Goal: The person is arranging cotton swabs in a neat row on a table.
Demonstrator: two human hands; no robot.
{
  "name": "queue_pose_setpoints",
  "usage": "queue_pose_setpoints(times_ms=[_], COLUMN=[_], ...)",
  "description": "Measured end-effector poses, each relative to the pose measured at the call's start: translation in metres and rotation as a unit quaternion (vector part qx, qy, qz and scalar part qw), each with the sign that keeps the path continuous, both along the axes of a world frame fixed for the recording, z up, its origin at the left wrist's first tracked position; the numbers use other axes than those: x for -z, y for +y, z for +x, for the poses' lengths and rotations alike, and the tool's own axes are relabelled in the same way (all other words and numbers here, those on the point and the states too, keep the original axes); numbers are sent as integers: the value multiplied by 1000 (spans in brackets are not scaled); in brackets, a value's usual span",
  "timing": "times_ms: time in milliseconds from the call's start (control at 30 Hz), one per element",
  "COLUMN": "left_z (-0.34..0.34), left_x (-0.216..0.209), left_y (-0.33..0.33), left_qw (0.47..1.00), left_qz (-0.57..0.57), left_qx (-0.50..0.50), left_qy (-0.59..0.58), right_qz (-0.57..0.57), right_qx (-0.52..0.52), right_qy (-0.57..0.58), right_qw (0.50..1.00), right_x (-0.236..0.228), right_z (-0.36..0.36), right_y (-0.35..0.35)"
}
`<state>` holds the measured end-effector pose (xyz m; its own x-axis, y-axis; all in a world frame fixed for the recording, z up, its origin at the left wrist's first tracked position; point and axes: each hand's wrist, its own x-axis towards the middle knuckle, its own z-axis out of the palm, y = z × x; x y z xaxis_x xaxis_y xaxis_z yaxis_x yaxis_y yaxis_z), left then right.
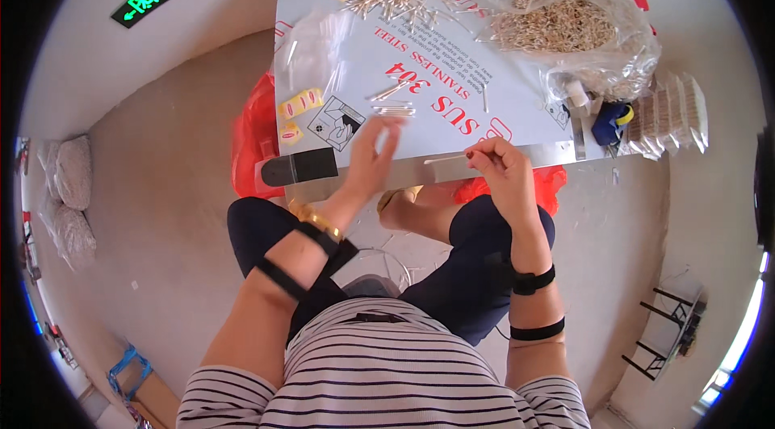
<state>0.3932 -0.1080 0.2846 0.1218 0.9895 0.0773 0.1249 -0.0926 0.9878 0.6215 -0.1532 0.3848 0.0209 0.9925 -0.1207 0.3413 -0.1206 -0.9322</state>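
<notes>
My right hand [504, 175] is at the near edge of the table, thumb and fingertips pinched on a cotton swab [444, 159] that points left. A little blurred, my left hand [371, 161] reaches over the table edge with fingers apart and nothing visible in it. Just beyond its fingertips lies a small row of cotton swabs [393, 111]. Farther on are a few loose swabs [391, 90], and a large scattered heap of white-tipped swabs [408, 0] covers the far side.
A clear bag of brown-looking sticks [557, 25] fills the far right. Beside it are a blue tape dispenser [607, 124] and packed bundles [666, 118]. Clear plastic sleeves [315, 46] and yellow labels [301, 103] lie left. A black strip [299, 167] sits on the near edge; red bags [255, 138] hang below.
</notes>
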Motion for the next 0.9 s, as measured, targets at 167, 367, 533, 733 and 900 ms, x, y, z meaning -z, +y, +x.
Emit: queue_pose_setpoints(times_ms=[167,367,533,733,900], left_z=[-10,-16,-19,-13,-13], left_x=[-86,-140,-152,-159,-169], left_y=[-72,-120,-144,-155,-157], left_qw=[981,990,990,987,968], left_qz=[-42,15,83,16,-5], left_qx=[188,123,104,113,208], left_qy=[-21,-62,-35,-109,-141], right_qz=[30,57,135,208,258], right_qx=[-20,-15,10,63,62], right_qy=[-2,63,93,101,21], right_qw=[999,996,986,971,964], right_x=[-38,-66,-74,-73,-85], right_z=[-27,-34,-40,-38,-34], right_y=[-39,-80,-107,-121,-127])
